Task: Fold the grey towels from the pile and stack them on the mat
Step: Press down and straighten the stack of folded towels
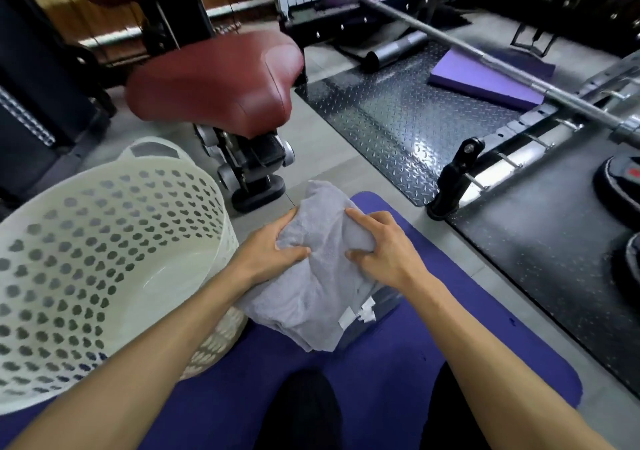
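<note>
Fingers [292,219] of both hands curled around the bunched grey towel [318,276], just above the mat [450,345].

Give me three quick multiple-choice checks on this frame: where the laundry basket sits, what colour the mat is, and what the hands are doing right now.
1. Where is the laundry basket?
A. on the person's left, beside the mat
B. on the checker-plate floor at right
C. on top of the red seat

2. What colour is the mat under the towels?
A. green
B. purple-blue
C. orange

3. What are the hands doing?
A. both rest idle on the knees
B. only one touches the towel
C. both hold the grey towel

Key: 1 A, the cream perforated basket stands at the left edge with its base against the mat. 2 B, the mat shows purple-blue around the towel. 3 C, the left hand and right hand each curl thumb and fingers over the top towel.
</note>
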### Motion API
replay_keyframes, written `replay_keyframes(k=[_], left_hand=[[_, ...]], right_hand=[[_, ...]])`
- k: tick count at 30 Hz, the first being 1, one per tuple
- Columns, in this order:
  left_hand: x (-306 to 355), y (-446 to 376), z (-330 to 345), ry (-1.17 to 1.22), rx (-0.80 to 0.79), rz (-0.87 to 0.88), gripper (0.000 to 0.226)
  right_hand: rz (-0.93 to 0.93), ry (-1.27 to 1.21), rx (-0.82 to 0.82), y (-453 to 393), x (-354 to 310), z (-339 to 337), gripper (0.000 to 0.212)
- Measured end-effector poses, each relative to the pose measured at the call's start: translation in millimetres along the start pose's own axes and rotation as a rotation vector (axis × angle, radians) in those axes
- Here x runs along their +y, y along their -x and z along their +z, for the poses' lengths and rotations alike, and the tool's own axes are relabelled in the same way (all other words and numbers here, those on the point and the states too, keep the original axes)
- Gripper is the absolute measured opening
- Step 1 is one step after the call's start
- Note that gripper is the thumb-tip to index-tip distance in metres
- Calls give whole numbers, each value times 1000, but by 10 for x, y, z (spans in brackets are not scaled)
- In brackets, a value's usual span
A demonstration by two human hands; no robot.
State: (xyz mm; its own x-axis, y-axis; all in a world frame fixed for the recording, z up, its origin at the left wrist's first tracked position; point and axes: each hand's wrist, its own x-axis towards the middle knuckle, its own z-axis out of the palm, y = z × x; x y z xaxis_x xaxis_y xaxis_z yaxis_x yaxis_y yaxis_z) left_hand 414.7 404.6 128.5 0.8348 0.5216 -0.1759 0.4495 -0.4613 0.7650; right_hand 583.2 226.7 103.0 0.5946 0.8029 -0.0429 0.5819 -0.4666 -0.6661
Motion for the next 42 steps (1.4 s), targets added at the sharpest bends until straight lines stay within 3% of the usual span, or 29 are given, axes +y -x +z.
replay_keyframes(k=[8, 15, 22, 27, 33, 38, 42], left_hand=[[600, 946, -1023, -45, 308, 190, 72], [559, 1601, -1937, -58, 397, 66, 69], [-72, 1660, -2637, -4, 463, -75, 47], [-982, 1294, -2768, 73, 401, -262, 38], [-1937, 984, -2406, 181, 284, -474, 52], [-2421, 718, -2229, 125, 201, -632, 53], [-2651, 595, -2034, -36, 65, -786, 68]], right_hand=[[-258, -72, 24, 115, -1269, -583, 80], [-405, -99, -38, 57, -2277, -417, 83], [-457, -85, -204, -539, -3005, 252, 81], [-367, -38, -364, -1122, -3016, 1150, 83], [-156, 36, -617, -1452, -2655, 2070, 77], [-50, 163, -660, -1669, -2459, 2421, 70], [-2, 370, -740, -1781, -2325, 2363, 59]])
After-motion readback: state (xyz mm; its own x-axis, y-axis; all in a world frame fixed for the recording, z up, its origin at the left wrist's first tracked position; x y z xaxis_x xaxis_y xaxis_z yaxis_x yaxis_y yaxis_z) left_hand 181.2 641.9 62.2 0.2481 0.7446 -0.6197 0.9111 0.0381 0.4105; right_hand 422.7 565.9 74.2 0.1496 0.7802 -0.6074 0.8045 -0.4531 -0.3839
